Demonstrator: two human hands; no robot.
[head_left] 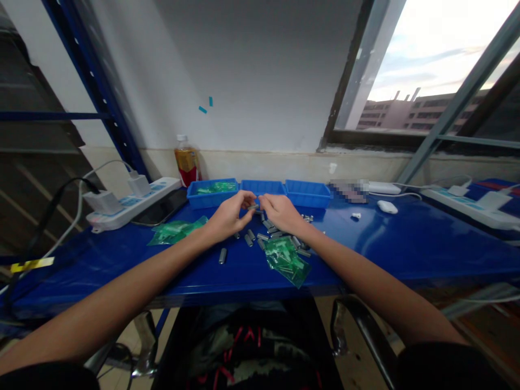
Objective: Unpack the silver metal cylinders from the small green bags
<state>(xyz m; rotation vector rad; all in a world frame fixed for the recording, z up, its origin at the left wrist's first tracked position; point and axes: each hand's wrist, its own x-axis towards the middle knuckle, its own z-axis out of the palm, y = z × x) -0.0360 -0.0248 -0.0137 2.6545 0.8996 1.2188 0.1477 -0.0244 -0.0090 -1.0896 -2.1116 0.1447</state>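
Note:
My left hand [229,218] pinches a small grey metal cylinder [253,207] between thumb and fingers, above the blue table. Close beside it, my right hand [281,211] has its fingers closed by the cylinder's end; what they hold is hidden. Several loose metal cylinders [248,240] lie scattered below and between the hands, one [222,255] apart to the left. A green plastic bag [285,260] with small pieces inside lies under my right wrist. Smaller shiny parts [307,218] sit just right of that hand. Another green bag [175,232] is beside my left forearm.
Behind the hands stand a left blue bin [195,201] with green bags, a middle bin [263,186] and a right bin [309,199]. A drink bottle [187,160], a power strip [134,208] and a dark phone [158,210] are left. An earbud case [387,207] lies right.

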